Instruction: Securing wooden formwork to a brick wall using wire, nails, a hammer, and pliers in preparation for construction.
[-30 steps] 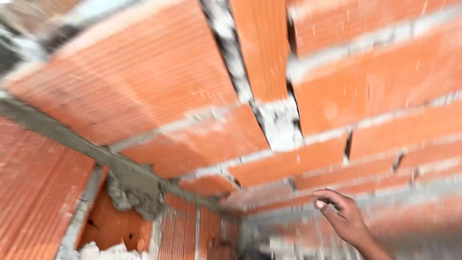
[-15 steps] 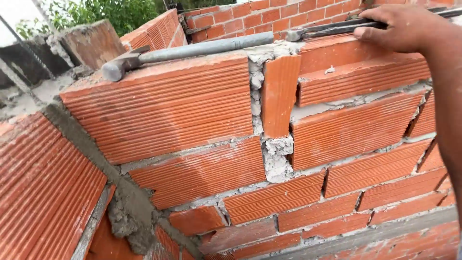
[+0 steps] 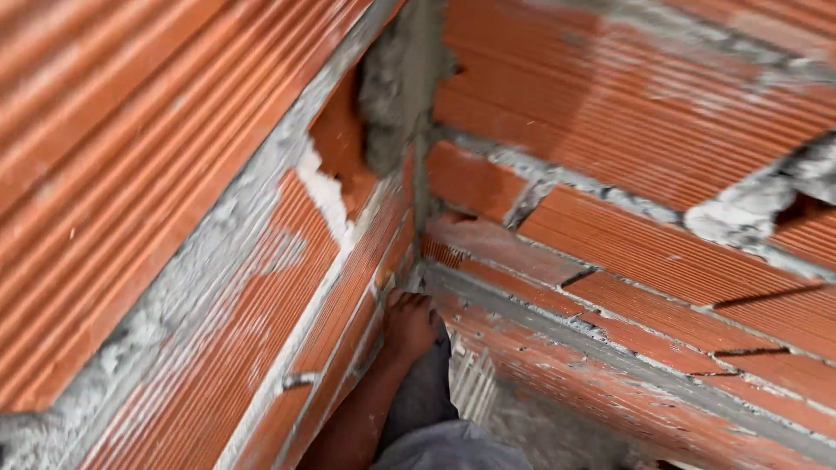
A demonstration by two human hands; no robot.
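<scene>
Both walls (image 3: 653, 252) are matt orange clay brick (image 3: 174, 113), ribbed with fine grooves. The mortar (image 3: 401, 78) between courses is grey, rough and crumbly. Grey cloth (image 3: 435, 439) looks soft.

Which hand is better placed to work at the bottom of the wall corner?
Probably the left hand: it seems the only one in view and reaches down into the corner of the brick walls. The right hand is not in view.

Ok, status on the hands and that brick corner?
One hand, likely left, low in the corner, grip unclear. Other hand out of view. Brick walls meet, mortar joint rough. Grey cloth beside arm.
</scene>
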